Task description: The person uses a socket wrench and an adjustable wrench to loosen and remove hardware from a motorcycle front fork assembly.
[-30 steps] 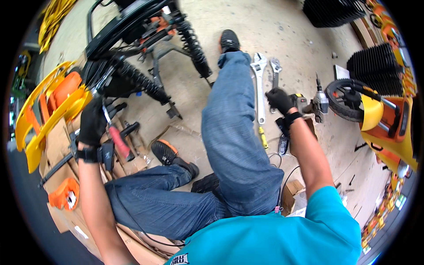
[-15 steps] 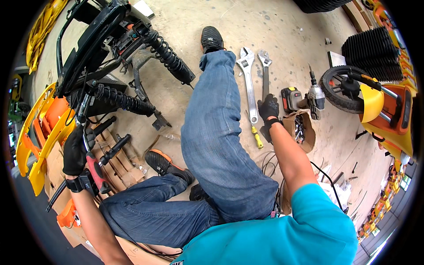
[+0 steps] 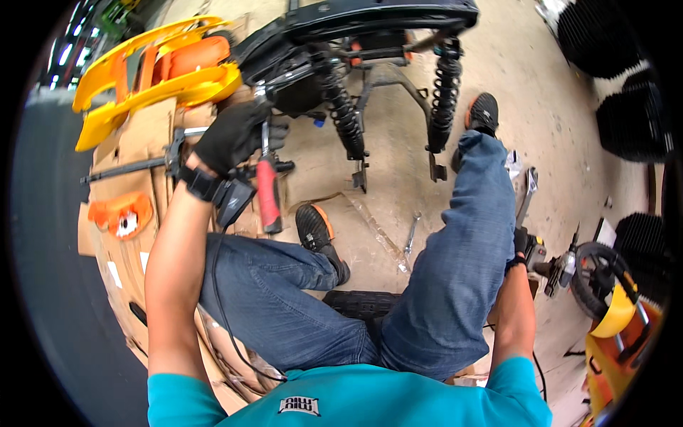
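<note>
My left hand (image 3: 231, 139), in a black glove, is closed around the metal shaft of a red-handled ratchet (image 3: 268, 196). The ratchet's head meets the lower left of a black vehicle frame (image 3: 384, 23), from which two coil-spring shock absorbers (image 3: 445, 92) hang. My right hand (image 3: 521, 240), also gloved, is beside my right knee at the handle end of an adjustable wrench (image 3: 528, 192) on the floor. My leg hides most of its fingers, so its grip does not show. Between my legs lies a small combination wrench (image 3: 413, 231).
Yellow and orange body panels (image 3: 160, 71) stand at the far left. Flattened cardboard (image 3: 135, 277) carries an orange part (image 3: 121, 215) and a black shaft (image 3: 128, 169). To the right are a power driver (image 3: 568, 263), a black wheel (image 3: 590, 281) and black ribbed stacks (image 3: 633, 128).
The view has swung left, so the frame now sits at top centre. My left hand stays on the ratchet. My right hand stays by the adjustable wrench, now largely behind my leg.
</note>
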